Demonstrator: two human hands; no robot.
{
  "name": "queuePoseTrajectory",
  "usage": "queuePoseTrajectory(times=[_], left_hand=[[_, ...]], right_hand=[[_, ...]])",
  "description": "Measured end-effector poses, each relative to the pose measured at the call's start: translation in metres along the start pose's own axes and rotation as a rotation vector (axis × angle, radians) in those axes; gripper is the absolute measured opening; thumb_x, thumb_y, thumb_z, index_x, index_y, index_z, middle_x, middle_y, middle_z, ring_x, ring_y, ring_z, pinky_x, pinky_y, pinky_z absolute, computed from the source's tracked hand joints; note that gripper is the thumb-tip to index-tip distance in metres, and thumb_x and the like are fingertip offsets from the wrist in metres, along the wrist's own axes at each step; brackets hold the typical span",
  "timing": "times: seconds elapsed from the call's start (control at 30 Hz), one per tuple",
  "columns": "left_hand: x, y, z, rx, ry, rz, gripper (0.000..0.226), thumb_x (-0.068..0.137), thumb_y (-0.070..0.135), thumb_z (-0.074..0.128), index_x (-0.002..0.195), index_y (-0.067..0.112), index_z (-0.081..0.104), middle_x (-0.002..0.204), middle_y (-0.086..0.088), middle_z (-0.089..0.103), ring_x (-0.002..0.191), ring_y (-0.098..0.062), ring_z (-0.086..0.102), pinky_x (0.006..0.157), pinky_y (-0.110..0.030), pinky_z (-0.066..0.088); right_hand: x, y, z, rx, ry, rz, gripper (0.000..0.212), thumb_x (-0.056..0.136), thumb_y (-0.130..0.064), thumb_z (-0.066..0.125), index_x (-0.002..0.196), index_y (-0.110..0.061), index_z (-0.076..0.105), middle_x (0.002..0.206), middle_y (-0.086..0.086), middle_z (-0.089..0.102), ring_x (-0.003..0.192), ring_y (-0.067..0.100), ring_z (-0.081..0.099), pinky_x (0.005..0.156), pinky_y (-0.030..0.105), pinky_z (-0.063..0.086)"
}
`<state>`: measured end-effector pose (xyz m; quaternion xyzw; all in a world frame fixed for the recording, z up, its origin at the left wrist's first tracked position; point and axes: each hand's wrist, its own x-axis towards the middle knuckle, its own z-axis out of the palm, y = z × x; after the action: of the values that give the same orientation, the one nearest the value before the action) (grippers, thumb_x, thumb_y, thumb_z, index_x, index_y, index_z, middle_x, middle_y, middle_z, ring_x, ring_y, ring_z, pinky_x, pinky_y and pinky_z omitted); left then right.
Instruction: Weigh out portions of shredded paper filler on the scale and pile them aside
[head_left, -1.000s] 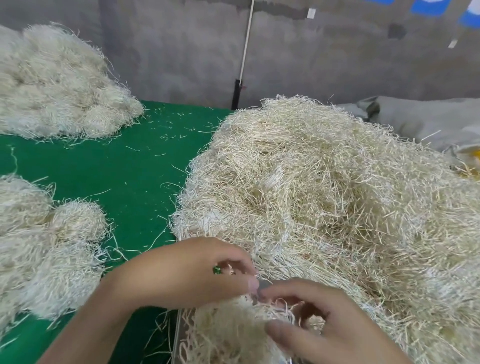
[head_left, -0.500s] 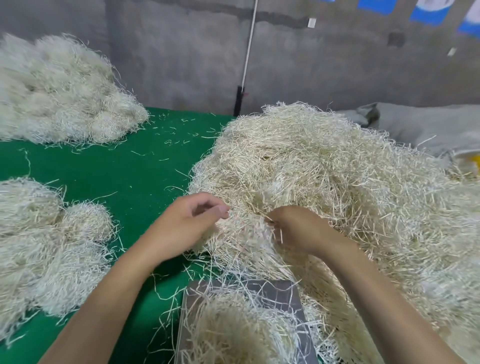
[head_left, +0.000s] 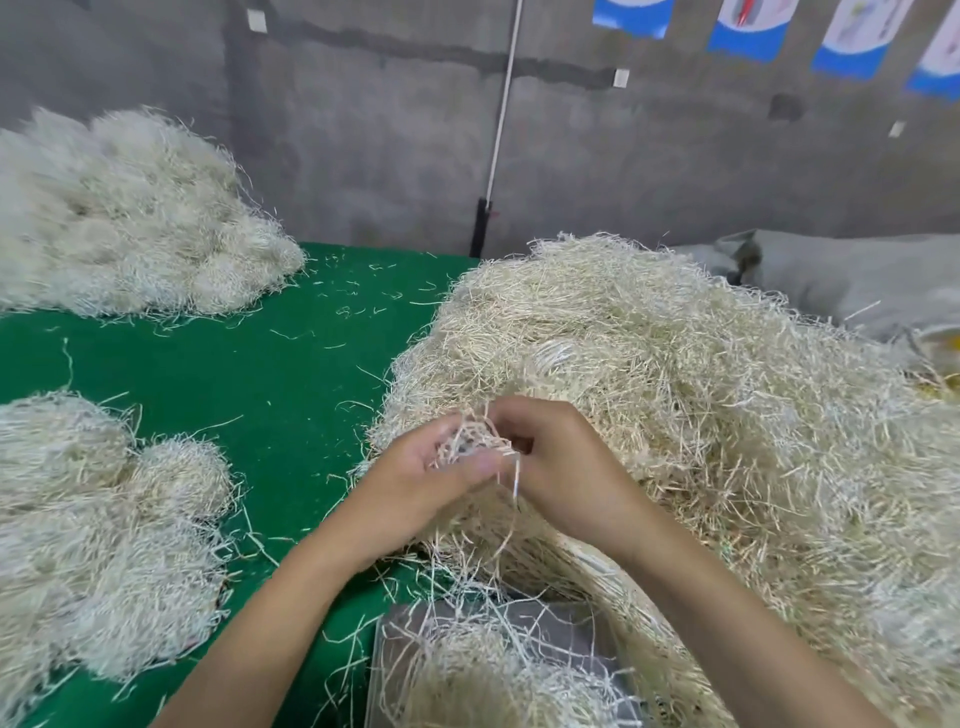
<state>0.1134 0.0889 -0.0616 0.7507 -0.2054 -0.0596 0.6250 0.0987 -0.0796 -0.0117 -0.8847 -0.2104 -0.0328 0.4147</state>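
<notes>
**Me:** Pinching a tuft of shredded paper between both hands. My left hand has its thumb and fingers curled round it from the left. My right hand has its fingertips curled onto it from the right. A few strands dangle below my left thumb.

**You:** Where do the hands sit?

**Me:** Against the near-left flank of the big loose heap, which covers the right side of the green worktop.

**You:** And the scale?

**Me:** The scale sits just below my wrists, at the lower edge of my view. Its grey platform carries a portion of filler, and strands trail over its edges.

**You:** The other piles?

**Me:** To my left, a near pile of rounded clumps lies on the worktop, well apart from the heap. A far pile lies at the back left, by the grey wall. Stray strands are scattered on the green between them.

**You:** Beyond the heap?

**Me:** A grey sack lies behind its right side. A white pole stands against the wall, and blue-edged posters hang along the top.
</notes>
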Motion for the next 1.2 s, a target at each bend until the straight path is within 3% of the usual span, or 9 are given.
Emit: queuePoseTrajectory(times=[0.17, 0.33, 0.43, 0.5, 0.57, 0.73, 0.93, 1.07, 1.2], left_hand=[[-0.006, 0.010, -0.004, -0.357, 0.002, -0.003, 0.067, 0.069, 0.077, 0.064, 0.085, 0.013, 0.072, 0.073, -0.005, 0.072, 0.072, -0.013, 0.071, 0.069, -0.027, 0.058], [-0.003, 0.012, -0.009, -0.087, 0.362, -0.074, 0.070, 0.077, 0.074, 0.045, 0.099, 0.011, 0.065, 0.077, 0.000, 0.074, 0.068, -0.022, 0.071, 0.070, -0.049, 0.059], [-0.002, 0.012, -0.011, -0.056, 0.459, -0.152, 0.086, 0.074, 0.074, 0.041, 0.128, 0.008, 0.054, 0.095, -0.005, 0.067, 0.078, -0.010, 0.069, 0.064, -0.032, 0.057], [-0.002, 0.010, -0.007, -0.046, 0.475, -0.158, 0.083, 0.080, 0.072, 0.036, 0.139, 0.014, 0.049, 0.119, -0.010, 0.066, 0.092, -0.002, 0.062, 0.074, -0.023, 0.051], [-0.005, 0.015, -0.004, -0.271, 0.390, -0.079, 0.050, 0.098, 0.055, 0.034, 0.117, 0.023, 0.068, 0.120, -0.018, 0.044, 0.107, -0.041, 0.051, 0.090, -0.042, 0.053], [-0.001, 0.008, -0.014, -0.672, 0.380, -0.163, 0.023, 0.104, 0.033, 0.039, 0.098, 0.017, 0.055, 0.076, 0.000, 0.062, 0.066, -0.015, 0.064, 0.072, -0.047, 0.059], [0.001, 0.006, -0.015, -0.474, 0.494, -0.266, 0.055, 0.090, 0.057, 0.049, 0.127, 0.017, 0.052, 0.092, -0.001, 0.071, 0.066, -0.022, 0.063, 0.089, -0.067, 0.048], [-0.002, 0.015, -0.009, -0.400, 0.536, -0.188, 0.054, 0.075, 0.061, 0.050, 0.105, 0.017, 0.058, 0.092, -0.002, 0.067, 0.055, -0.014, 0.062, 0.058, -0.038, 0.061], [-0.010, 0.021, -0.034, -0.497, 0.666, -0.028, 0.034, 0.094, 0.051, 0.044, 0.098, 0.020, 0.058, 0.075, 0.007, 0.068, 0.052, -0.005, 0.062, 0.055, -0.023, 0.049]], right_hand=[[-0.003, -0.036, -0.005, 0.313, -0.125, -0.137, 0.055, 0.088, -0.017, 0.063, 0.138, -0.034, 0.048, 0.106, 0.004, 0.070, 0.092, 0.037, 0.067, 0.078, 0.054, 0.058], [0.003, -0.026, -0.024, 0.254, 0.051, -0.087, 0.053, 0.084, -0.028, 0.058, 0.136, -0.038, 0.051, 0.123, -0.014, 0.063, 0.099, 0.013, 0.068, 0.083, 0.035, 0.060], [0.010, -0.003, -0.030, 0.020, 0.088, -0.092, 0.050, 0.083, -0.034, 0.054, 0.131, -0.048, 0.051, 0.135, -0.032, 0.051, 0.119, -0.016, 0.048, 0.100, 0.021, 0.044], [0.022, 0.015, -0.020, -0.227, -0.084, -0.089, 0.060, 0.088, -0.023, 0.055, 0.141, -0.047, 0.040, 0.149, -0.026, 0.037, 0.132, -0.012, 0.032, 0.113, 0.030, 0.028], [0.034, 0.033, -0.005, -0.345, -0.237, -0.053, 0.056, 0.093, -0.023, 0.055, 0.145, -0.037, 0.041, 0.139, -0.016, 0.049, 0.121, -0.005, 0.045, 0.111, 0.037, 0.034], [0.042, 0.081, -0.003, -0.535, -0.208, 0.051, 0.047, 0.096, -0.030, 0.058, 0.141, -0.025, 0.047, 0.135, -0.005, 0.055, 0.121, 0.011, 0.052, 0.113, 0.042, 0.036], [0.025, 0.105, -0.030, -0.644, -0.070, 0.038, 0.055, 0.090, -0.025, 0.063, 0.141, -0.034, 0.044, 0.141, -0.011, 0.050, 0.127, 0.009, 0.046, 0.113, 0.045, 0.038], [0.023, 0.108, -0.038, -0.624, -0.067, 0.137, 0.075, 0.089, -0.021, 0.065, 0.152, -0.033, 0.027, 0.157, -0.008, 0.032, 0.145, 0.017, 0.028, 0.119, 0.043, 0.015], [0.028, 0.107, -0.057, -0.488, 0.004, 0.334, 0.073, 0.092, -0.020, 0.062, 0.153, -0.026, 0.023, 0.154, 0.008, 0.037, 0.120, 0.026, 0.056, 0.102, 0.041, 0.048]])
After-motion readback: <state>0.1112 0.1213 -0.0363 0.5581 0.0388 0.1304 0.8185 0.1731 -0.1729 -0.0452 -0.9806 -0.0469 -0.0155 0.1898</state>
